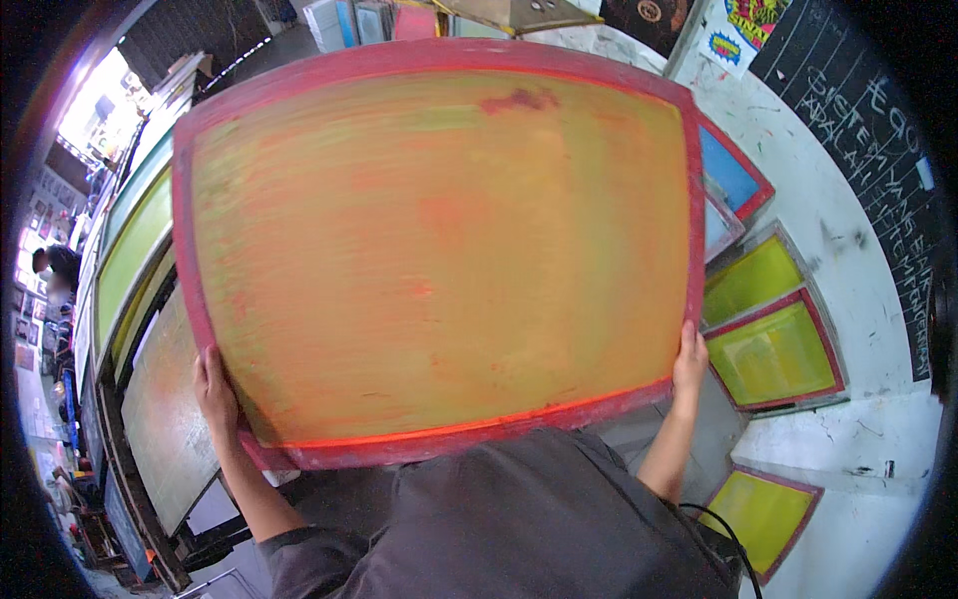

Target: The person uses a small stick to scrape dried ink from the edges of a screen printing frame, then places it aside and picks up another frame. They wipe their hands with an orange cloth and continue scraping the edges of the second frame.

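Observation:
A large screen-printing frame (439, 250) fills the middle of the head view, held up in front of my body. Its border is dark red, and its mesh is yellowish with orange streaks and a dark red smear near the far edge. My left hand (215, 391) grips the left side of the border close to the near corner. On the opposite side, my right hand (690, 359) is closed round the right border, also toward the near end. Part of each hand's fingers is hidden by the frame. The near border reaches my dark shirt.
At the left stands a rack (135, 369) with a flat stained board (172, 409) in it. Several smaller yellow-green screens (773, 354) lean along the white wall (848, 299) at the right, beside a blue one (728, 170). A blackboard (848, 120) hangs above. A person (62, 268) is far left.

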`<action>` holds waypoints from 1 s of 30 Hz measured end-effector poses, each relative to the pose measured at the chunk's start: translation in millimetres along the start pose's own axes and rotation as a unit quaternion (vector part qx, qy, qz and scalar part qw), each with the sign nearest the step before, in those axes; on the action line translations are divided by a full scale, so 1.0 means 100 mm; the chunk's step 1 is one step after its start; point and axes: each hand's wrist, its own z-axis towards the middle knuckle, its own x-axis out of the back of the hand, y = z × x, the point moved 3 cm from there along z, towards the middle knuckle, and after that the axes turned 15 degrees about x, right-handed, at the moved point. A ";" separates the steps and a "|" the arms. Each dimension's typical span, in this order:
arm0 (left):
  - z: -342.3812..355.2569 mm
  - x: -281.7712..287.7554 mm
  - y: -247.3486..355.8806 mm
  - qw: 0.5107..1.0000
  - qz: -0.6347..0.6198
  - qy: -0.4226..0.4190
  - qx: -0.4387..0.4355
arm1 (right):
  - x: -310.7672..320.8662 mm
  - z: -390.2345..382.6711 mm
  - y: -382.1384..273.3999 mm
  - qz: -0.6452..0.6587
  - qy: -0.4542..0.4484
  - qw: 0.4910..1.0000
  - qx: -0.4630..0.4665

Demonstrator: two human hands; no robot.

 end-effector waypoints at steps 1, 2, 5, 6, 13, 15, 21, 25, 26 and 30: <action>-0.05 0.04 -0.13 0.999 -0.024 -0.003 0.027 | -0.05 0.09 -0.01 -0.027 -0.020 0.999 0.002; -0.07 0.18 -0.31 0.998 -0.045 -0.004 0.054 | -0.11 0.15 -0.03 -0.022 -0.028 0.999 0.003; -0.26 0.48 -0.58 0.992 -0.046 0.028 0.115 | -0.35 0.35 -0.13 -0.016 -0.059 0.998 0.029; -0.34 0.57 -0.64 0.989 -0.035 0.044 0.133 | -0.40 0.40 -0.19 -0.025 -0.078 0.995 0.050; -0.89 1.13 -0.97 0.989 -0.002 0.087 0.123 | -0.80 0.64 -0.81 0.065 -0.143 0.977 0.142; -1.06 1.21 -1.04 0.984 -0.015 0.115 0.136 | -0.81 0.68 -0.94 0.086 -0.146 0.972 0.161; -1.43 1.20 -0.90 0.985 -0.107 0.100 0.094 | -0.77 0.70 -1.23 0.151 -0.154 0.954 0.207; -1.47 1.26 -1.07 0.973 -0.210 0.087 0.045 | -0.72 0.71 -1.28 0.173 -0.153 0.949 0.212; -1.44 1.23 -1.11 0.965 -0.241 0.100 0.032 | -0.71 0.73 -1.27 0.178 -0.153 0.948 0.213; -1.41 1.05 -1.05 0.950 -0.283 0.116 0.057 | -0.62 0.69 -1.19 0.175 -0.117 0.946 0.246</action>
